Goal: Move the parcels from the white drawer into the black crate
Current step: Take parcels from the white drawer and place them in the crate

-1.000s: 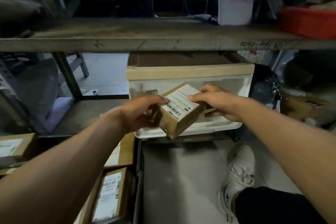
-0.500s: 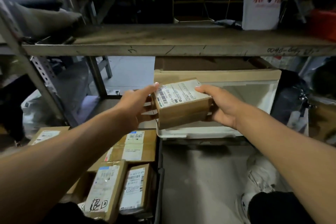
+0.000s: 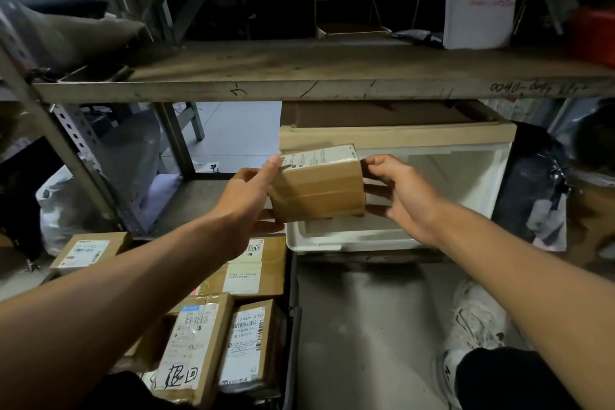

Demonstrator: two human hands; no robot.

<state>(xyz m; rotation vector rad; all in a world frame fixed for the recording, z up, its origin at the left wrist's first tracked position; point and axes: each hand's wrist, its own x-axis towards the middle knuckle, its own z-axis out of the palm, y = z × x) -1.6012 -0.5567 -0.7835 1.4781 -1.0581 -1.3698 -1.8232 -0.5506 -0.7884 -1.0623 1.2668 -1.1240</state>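
While held above the white drawer [image 3: 349, 240] — parcel [image 3: 317, 188]; black crate [image 3: 292, 309] full of parcels.

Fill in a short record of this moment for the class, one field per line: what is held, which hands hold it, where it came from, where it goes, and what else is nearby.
Held item: brown parcel, label on top
Left hand: grips its left side
Right hand: holds its right side
Source: white drawer, open, below the parcel
Destination: black crate, lower left, already holding several parcels
Nearby: white shoe on the floor
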